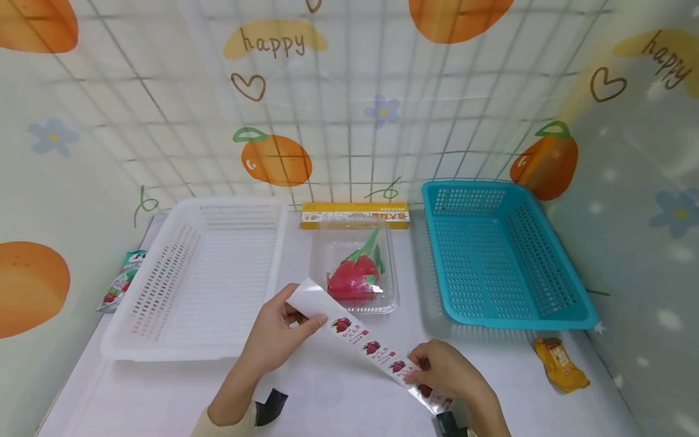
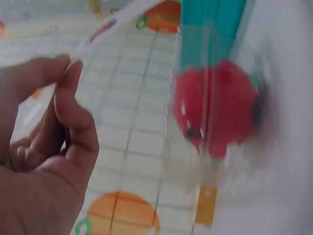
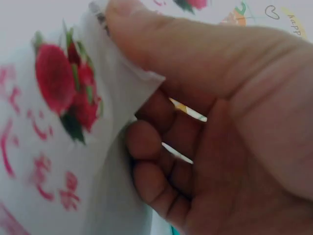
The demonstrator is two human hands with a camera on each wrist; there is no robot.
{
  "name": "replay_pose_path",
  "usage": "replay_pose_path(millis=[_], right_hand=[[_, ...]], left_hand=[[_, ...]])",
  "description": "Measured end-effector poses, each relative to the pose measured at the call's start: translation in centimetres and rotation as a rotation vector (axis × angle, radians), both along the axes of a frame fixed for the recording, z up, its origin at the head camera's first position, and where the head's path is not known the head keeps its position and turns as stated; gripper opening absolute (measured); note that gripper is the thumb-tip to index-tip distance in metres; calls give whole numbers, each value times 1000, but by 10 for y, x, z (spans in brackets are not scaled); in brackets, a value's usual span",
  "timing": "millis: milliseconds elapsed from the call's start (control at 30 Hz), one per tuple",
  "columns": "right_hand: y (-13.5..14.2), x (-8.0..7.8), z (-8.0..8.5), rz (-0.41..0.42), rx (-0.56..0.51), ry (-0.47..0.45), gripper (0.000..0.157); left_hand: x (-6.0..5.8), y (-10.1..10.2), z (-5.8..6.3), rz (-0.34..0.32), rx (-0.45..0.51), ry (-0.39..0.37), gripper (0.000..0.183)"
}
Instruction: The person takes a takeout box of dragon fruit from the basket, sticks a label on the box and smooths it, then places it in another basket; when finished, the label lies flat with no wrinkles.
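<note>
A long white strip of stickers [image 1: 371, 348], printed with red fruit pictures and lettering, slants between my two hands over the table. Its blank upper left end is pinched between thumb and fingers of my left hand [image 1: 275, 334]. Lower down the strip, my right hand [image 1: 450, 370] pinches its edge; in the right wrist view a corner of the label strip [image 3: 68, 161] lifts beside the thumb. Just beyond the strip sits a closed clear plastic box [image 1: 394, 297] with a red dragon fruit [image 1: 352, 279] inside, green leaf tips pointing up. In the left wrist view the dragon fruit [image 2: 220, 107] looks blurred.
A white basket [image 1: 278, 267] stands at left, with a green snack packet [image 1: 122, 279] beyond its outer side. At right is a turquoise basket [image 1: 524, 321], and a yellow-orange packet [image 1: 561, 365] lies in front of it. A yellow carton [image 1: 355, 208] stands behind the box.
</note>
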State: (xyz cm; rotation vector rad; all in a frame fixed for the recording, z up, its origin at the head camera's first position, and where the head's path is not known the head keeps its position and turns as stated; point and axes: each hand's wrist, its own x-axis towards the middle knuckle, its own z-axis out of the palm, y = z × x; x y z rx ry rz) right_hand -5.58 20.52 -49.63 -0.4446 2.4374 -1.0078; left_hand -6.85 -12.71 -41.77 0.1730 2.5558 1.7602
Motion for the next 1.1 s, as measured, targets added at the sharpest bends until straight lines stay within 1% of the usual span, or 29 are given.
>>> replay_pose_path(millis=[100,167,267,300,433,533,700,833,967,1100], right_hand=[[-1,2,0,-21,-28,-60,16],[-5,2,1,-21,-38,-94,17],[-12,3,2,2,-42,-102,18],[-15,3,2,15,-41,-91,18],[-27,3,0,48,-60,-74,19],[-38,3,-2,52,-90,-88,20],[-60,5,-5,46,-149,-114,21],[-73,8,-5,8,-153,-112,22],[-83,8,-6,-37,-162,-123,24],[-89,8,-8,-68,-164,-108,23]], left_hand=[[-11,12,4,35,60,-4,42],[-17,19,5,71,100,-7,40],[-27,28,5,128,165,-15,34],[-30,31,5,147,180,-16,32],[-41,41,7,204,217,-15,20],[-47,48,9,210,237,-15,17],[-56,57,10,215,272,-8,18],[-62,62,9,217,299,-11,18],[-67,66,11,198,321,-18,21],[-71,68,11,180,320,-25,22]])
